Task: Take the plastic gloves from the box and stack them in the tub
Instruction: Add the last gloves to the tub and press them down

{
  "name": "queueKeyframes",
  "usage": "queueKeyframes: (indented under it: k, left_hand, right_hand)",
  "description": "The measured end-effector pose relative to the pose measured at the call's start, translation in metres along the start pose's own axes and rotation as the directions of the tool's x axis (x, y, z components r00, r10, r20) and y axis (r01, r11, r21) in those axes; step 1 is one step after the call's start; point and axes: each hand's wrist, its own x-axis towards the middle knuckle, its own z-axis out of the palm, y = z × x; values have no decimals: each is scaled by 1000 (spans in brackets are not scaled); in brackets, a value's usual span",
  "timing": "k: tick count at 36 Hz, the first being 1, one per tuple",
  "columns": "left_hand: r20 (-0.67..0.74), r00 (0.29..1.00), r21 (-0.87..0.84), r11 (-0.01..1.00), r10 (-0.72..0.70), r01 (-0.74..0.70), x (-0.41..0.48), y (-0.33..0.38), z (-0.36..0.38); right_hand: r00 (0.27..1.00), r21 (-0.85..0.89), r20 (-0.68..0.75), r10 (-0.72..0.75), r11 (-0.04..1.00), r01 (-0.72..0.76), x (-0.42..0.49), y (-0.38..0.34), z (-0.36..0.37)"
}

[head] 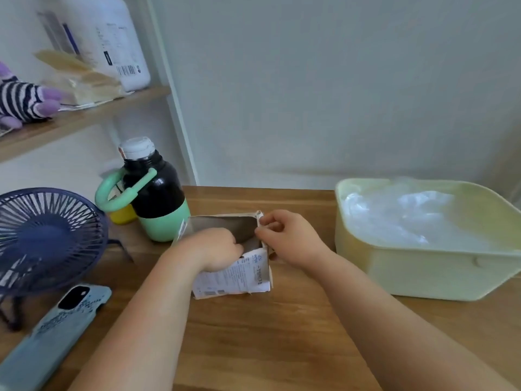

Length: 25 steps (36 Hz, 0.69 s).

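A small open cardboard box (239, 275) with printed text stands on the wooden table in the middle of the view. My left hand (217, 249) reaches down into the box, its fingers hidden inside, so what they hold cannot be seen. My right hand (287, 238) pinches the box's upper right corner and steadies it. At the right sits a pale yellow tub (423, 269) with a heap of clear plastic gloves (400, 213) inside.
A black and mint flask (155, 190) stands just behind the box at the left. A dark blue desk fan (45, 235) and a phone in a light blue case (56, 331) lie at the left. A wall shelf (84, 114) hangs above.
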Motion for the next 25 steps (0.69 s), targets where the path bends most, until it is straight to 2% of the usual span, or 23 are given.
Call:
queueKeyframes:
  k: [4,7,9,12,15,19,21,25]
  left_hand:
    - [-4,998,-76,995,61,-61,-2,2,-4]
    - [-150,986,-245,964,67,-103,-5,1,-2]
    - [-295,955,-414,898,22,-149,-8,0,0]
    - [-530,848,-586,736,-29,-341,-14,-2,-2]
    - [-670,743,-597,588,10,-546,-23,2,-11]
    - [-746,659,-581,387,99,-716,-34,10,-26]
    - [-763,635,-599,237,119,-764,-37,16,-33]
    - [-792,600,-609,-80,113,-789,-37,28,-43]
  right_hand:
    - [1000,27,0,-17,999,17,1,5,2]
    - [1000,54,3,-4,999,3,1,8,3]
    - [1000,92,11,5,996,-6,0,8,2]
    - [1000,121,15,-25,992,23,-2,4,0]
    - [994,26,4,-111,993,111,-4,-4,-7]
    - [983,243,29,-180,956,168,-6,-22,-31]
    - [979,353,99,-180,926,135,-3,-27,-43]
    - [953,438,238,-186,897,66,-1,-28,-59]
